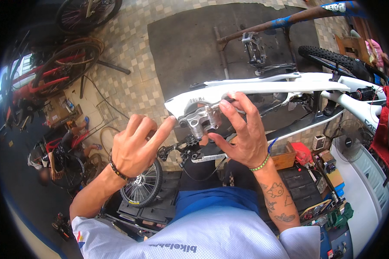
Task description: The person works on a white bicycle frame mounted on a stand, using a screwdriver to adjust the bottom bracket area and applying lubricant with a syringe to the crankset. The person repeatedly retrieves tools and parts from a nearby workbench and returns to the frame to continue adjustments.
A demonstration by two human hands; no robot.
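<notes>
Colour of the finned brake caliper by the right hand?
Silver-grey: the brake caliper shows in the head view, the only one here.

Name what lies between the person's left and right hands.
In the head view, a silver metal part by the white frame's end lies between left hand and right hand.

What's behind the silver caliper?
The white bike frame shows past the upper edge of the silver caliper; whatever lies directly behind the caliper and the right hand is covered.
</notes>
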